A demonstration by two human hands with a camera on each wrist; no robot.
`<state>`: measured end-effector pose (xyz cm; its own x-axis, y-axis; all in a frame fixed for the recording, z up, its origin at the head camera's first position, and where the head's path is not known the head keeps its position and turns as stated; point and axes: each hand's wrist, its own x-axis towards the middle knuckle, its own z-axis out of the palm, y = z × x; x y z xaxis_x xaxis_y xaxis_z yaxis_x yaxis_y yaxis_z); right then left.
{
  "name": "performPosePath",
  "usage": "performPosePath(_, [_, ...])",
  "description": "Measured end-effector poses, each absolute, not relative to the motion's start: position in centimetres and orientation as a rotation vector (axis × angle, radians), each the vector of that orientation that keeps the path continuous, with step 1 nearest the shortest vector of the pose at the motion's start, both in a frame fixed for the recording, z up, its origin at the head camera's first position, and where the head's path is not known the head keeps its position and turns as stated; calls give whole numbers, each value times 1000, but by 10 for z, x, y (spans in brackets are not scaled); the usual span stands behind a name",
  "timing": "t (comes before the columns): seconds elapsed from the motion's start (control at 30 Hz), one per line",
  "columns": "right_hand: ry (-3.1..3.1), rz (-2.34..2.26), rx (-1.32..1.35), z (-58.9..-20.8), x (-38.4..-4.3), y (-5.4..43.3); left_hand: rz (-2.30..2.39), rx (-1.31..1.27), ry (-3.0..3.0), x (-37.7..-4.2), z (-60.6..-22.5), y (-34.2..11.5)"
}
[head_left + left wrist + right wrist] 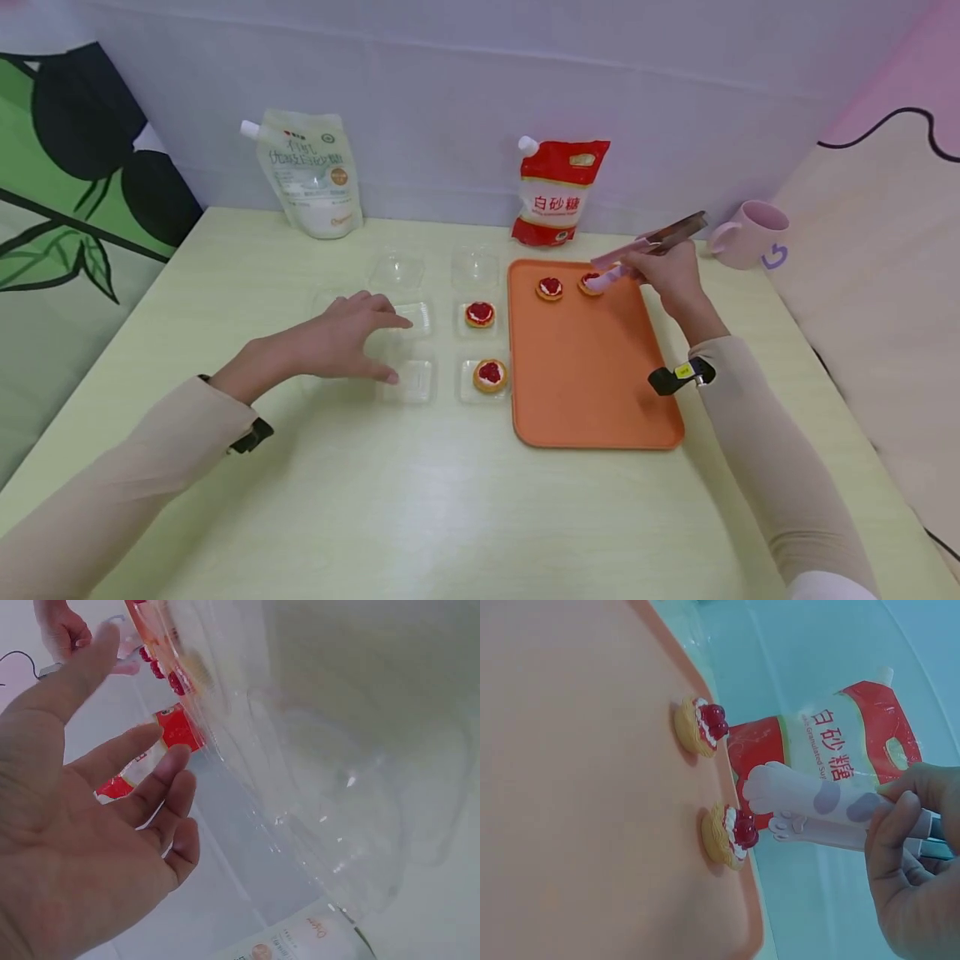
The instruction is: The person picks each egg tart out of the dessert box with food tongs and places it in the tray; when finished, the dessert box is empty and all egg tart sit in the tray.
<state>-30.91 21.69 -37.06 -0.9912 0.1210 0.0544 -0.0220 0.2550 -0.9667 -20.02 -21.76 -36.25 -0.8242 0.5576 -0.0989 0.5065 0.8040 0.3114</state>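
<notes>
My right hand [673, 279] grips a pair of pale pink paw-tipped tongs [802, 791] over the far right of the orange tray [592, 375]. Their tips look close together, just above a fruit tart [727, 836] with white cream and red berries; I cannot tell if they touch it. Beside it on the tray sits another tart [694, 727]. My left hand [337, 337], fingers spread and holding nothing, hovers over clear plastic boxes [415, 382] left of the tray. Two more tarts stand in clear boxes, one nearer [491, 375] and one farther [479, 314].
Behind the tray stands a red and white sugar pouch [557, 196]. A pale green pouch [309, 175] is at the back left, and a pink mug [750, 235] at the back right. More clear boxes [397, 271] lie toward the back.
</notes>
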Motion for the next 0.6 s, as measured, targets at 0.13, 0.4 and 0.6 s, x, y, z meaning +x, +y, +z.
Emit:
performPosePath(0.13, [-2405, 1859, -84, -366, -305, 209, 412, 865, 2892, -212, -360, -213])
performPosePath(0.4, [-2467, 1786, -36, -361, -300, 196, 407, 859, 2899, -247, -368, -189])
performPosePath(0.6, [-2499, 1814, -21, -357, -297, 184, 318, 817, 2843, -270, -376, -166])
